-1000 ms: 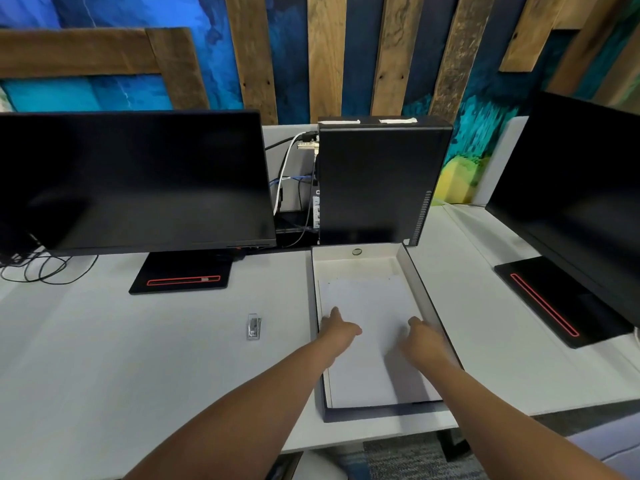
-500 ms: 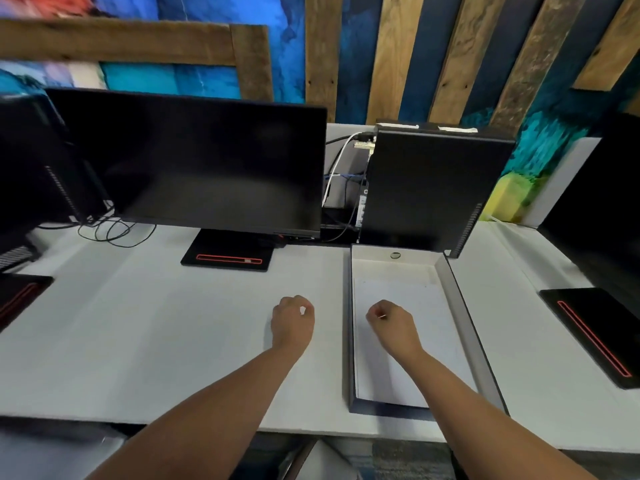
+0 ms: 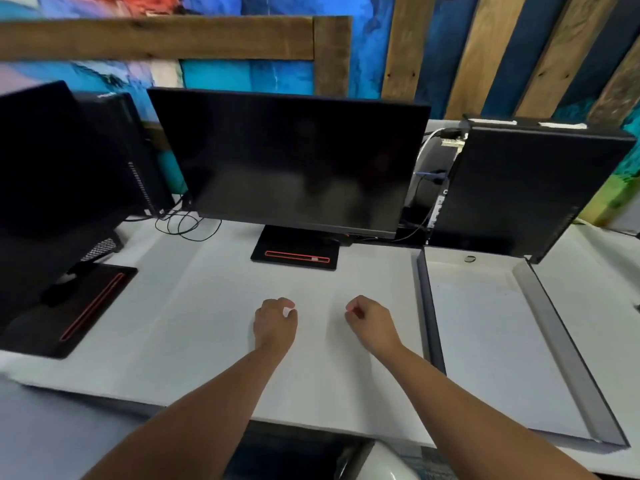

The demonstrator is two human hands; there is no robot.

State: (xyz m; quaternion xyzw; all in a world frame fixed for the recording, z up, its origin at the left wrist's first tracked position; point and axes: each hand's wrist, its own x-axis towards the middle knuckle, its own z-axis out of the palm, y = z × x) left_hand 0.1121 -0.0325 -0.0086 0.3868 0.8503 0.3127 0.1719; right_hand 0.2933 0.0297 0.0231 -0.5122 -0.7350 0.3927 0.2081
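My left hand [image 3: 275, 323] hovers over the white desk [image 3: 194, 327] with its fingers curled; a small pale thing shows pinched between thumb and fingertips. My right hand [image 3: 372, 323] is beside it, left of the box, fingers curled with nothing seen in them. An open shallow box [image 3: 431, 327] with a white sheet inside lies at the right. A small ring [image 3: 469, 259] sits at the box's far end.
A dark monitor [image 3: 291, 161] on a black base [image 3: 296, 254] stands straight ahead. A black computer tower [image 3: 526, 188] stands behind the box. Another monitor [image 3: 45, 188] and its base [image 3: 79, 310] are at the left, with loose cables [image 3: 183, 225] between.
Both hands left the box and moved left over the bare desk, curling their fingers. The small silver item that lay left of the box is no longer seen on the desk. The view swung left.
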